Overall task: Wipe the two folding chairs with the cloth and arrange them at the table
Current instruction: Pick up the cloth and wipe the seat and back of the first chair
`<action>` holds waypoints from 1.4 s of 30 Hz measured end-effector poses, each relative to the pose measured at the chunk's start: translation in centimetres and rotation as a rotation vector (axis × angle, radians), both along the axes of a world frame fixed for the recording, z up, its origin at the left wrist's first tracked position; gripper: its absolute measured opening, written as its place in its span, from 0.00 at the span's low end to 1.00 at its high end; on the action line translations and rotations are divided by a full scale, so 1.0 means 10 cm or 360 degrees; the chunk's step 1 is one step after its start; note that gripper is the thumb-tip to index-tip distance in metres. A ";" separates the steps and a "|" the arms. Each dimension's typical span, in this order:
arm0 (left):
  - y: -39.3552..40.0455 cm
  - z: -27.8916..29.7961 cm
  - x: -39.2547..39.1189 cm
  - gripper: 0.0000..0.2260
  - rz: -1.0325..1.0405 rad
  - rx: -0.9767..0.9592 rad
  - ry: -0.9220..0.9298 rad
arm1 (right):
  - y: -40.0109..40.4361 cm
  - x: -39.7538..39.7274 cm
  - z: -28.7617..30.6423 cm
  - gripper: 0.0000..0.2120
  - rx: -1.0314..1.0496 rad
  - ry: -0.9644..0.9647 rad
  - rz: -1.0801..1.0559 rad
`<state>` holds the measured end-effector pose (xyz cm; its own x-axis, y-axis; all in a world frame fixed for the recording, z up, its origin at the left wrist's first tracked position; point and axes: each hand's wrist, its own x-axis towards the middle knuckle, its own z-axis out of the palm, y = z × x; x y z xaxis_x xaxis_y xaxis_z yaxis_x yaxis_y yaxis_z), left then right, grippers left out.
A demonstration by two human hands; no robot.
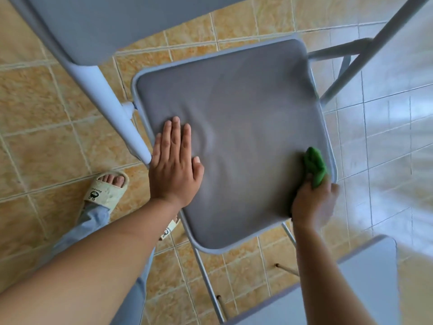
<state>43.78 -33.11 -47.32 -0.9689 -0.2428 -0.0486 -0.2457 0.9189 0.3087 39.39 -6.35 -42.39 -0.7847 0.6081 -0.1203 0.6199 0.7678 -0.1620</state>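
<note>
At the far left a foot in a cream sandal (106, 188) stands on the tiled floor (46, 102), just beside the pale tube of the chair's frame (110, 109) that runs down toward the seat's left edge. The left hand (174, 165) lies flat on the grey padded seat (234, 137) near that left edge, fingers straight and together, pressing the cushion so that it dimples beside the fingertips; it holds nothing and seems to steady the chair. The seat is a rounded square, tilted a little in the view, with no clear long axis.

Across the seat, at its near right corner, the right hand (312, 200) grips the bunched green cloth (315, 166), fingers curled round it, the cloth touching the cushion just inside the rim. The unwiped-looking span of cushion lies up and to the left of the cloth, between the two hands, so the right hand is the one placed to sweep it; the left hand sits at the far end of that path and may need to lift.

At the lower right another pale grey panel (365, 277), probably part of the second chair, stands near.
</note>
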 end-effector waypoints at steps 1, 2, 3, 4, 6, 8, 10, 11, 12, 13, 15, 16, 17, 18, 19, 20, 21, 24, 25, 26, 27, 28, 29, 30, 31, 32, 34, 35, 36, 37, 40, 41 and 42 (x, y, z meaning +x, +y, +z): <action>0.00 0.01 0.00 0.30 -0.0007 -0.0001 -0.0005 | -0.19 0.26 0.01 0.18 -0.0055 0.0031 -0.0047; 0.00 0.01 0.01 0.29 -0.0015 -0.0003 -0.0027 | -0.43 0.50 0.00 0.19 -0.0121 0.0061 -0.0034; 0.01 0.03 0.01 0.29 -0.0024 -0.0002 -0.0062 | -0.69 0.66 0.00 0.19 -0.0188 0.0089 0.0032; 0.00 0.06 0.00 0.28 -0.0043 0.0001 -0.0108 | -0.94 0.74 -0.01 0.19 -0.0258 0.0111 0.0131; -0.04 0.16 -0.02 0.29 -0.0144 0.0060 -0.0244 | -1.26 0.61 -0.03 0.17 -0.0362 0.0101 0.0401; -0.16 0.32 -0.04 0.31 -0.0393 0.0052 -0.0413 | -1.32 0.27 -0.04 0.18 -0.0411 0.0087 0.0508; -0.34 0.55 -0.05 0.33 -0.0644 -0.0119 -0.0430 | -1.21 -0.06 -0.05 0.18 -0.0384 0.0105 0.0391; -0.44 0.71 -0.08 0.33 -0.0737 -0.0204 -0.0412 | -1.12 -0.14 -0.04 0.19 -0.0378 0.0131 0.0286; -0.58 0.94 -0.17 0.33 -0.0846 -0.0302 -0.0359 | -1.06 -0.18 0.00 0.21 -0.0390 0.0174 0.0178; -0.67 1.14 -0.25 0.32 -0.0948 -0.0371 -0.0292 | -1.03 -0.14 0.02 0.23 -0.0376 0.0160 0.0118; -0.88 1.58 -0.46 0.28 -0.1126 -0.0451 -0.0064 | -1.04 0.07 0.10 0.26 -0.0343 0.0061 0.0067; -0.98 1.80 -0.57 0.26 -0.1192 -0.0485 0.0072 | -1.07 0.22 0.14 0.27 -0.0345 0.0006 0.0074; -1.07 2.02 -0.68 0.25 -0.1246 -0.0533 0.0193 | -1.13 0.39 0.17 0.27 -0.0348 -0.0041 0.0079; -1.14 2.23 -0.78 0.25 -0.1289 -0.0589 0.0286 | -1.22 0.57 0.18 0.27 -0.0360 -0.0093 0.0071; -1.19 2.43 -0.87 0.25 -0.1307 -0.0642 0.0358 | -1.32 0.72 0.21 0.27 -0.0366 -0.0145 0.0052; -1.24 2.62 -0.97 0.25 -0.1313 -0.0695 0.0414 | -1.43 0.82 0.25 0.28 -0.0382 -0.0184 0.0025; -1.28 2.77 -1.06 0.25 -0.1307 -0.0751 0.0452 | -1.54 0.89 0.27 0.29 -0.0397 -0.0231 -0.0010; -1.43 3.05 -1.37 0.26 -0.1268 -0.0940 0.0548 | -1.88 0.91 0.32 0.31 -0.0436 -0.0306 -0.0101; -1.49 3.09 -1.48 0.25 -0.1252 -0.0965 0.0592 | -1.99 0.87 0.33 0.30 -0.0438 -0.0289 -0.0124; -1.54 3.10 -1.58 0.23 -0.1250 -0.0961 0.0652 | -2.11 0.79 0.33 0.29 -0.0440 -0.0270 -0.0115; -1.58 3.09 -1.68 0.21 -0.1271 -0.0930 0.0731 | -2.23 0.69 0.32 0.28 -0.0442 -0.0246 -0.0027; -1.62 3.05 -1.74 0.19 -0.1304 -0.0870 0.0821 | -2.35 0.58 0.28 0.26 -0.0437 -0.0202 0.0163; -1.64 3.00 -1.78 0.18 -0.1329 -0.0786 0.0909 | -2.45 0.46 0.23 0.24 -0.0413 -0.0121 0.0426; -1.65 2.96 -1.80 0.17 -0.1339 -0.0697 0.0979 | -2.51 0.32 0.16 0.24 -0.0364 -0.0024 0.0719; -1.65 2.91 -1.81 0.16 -0.1339 -0.0622 0.1035 | -2.47 0.13 0.11 0.26 -0.0298 0.0043 0.0953; -1.63 2.87 -1.81 0.15 -0.1334 -0.0573 0.1076 | -2.36 -0.08 0.07 0.27 -0.0246 0.0084 0.1063; -1.61 2.82 -1.83 0.15 -0.1314 -0.0526 0.1115 | -2.05 -0.41 -0.01 0.27 -0.0171 0.0093 0.0981; -1.60 2.82 -1.83 0.16 -0.1302 -0.0511 0.1119 | -1.90 -0.45 -0.02 0.27 -0.0168 0.0093 0.0795; -1.60 2.81 -1.83 0.16 -0.1294 -0.0504 0.1113 | -1.77 -0.41 -0.03 0.26 -0.0189 0.0102 0.0554; -1.59 2.81 -1.82 0.16 -0.1290 -0.0495 0.1106 | -1.69 -0.30 -0.03 0.26 -0.0203 0.0112 0.0319; -1.61 2.83 -1.81 0.16 -0.1278 -0.0453 0.1087 | -1.87 0.19 0.03 0.26 -0.0249 0.0062 -0.0254; -1.59 2.84 -1.81 0.16 -0.1275 -0.0424 0.1083 | -2.04 0.34 0.04 0.27 -0.0296 0.0030 -0.0366; -1.59 2.85 -1.81 0.16 -0.1269 -0.0392 0.1079 | -2.25 0.41 0.05 0.27 -0.0334 0.0003 -0.0389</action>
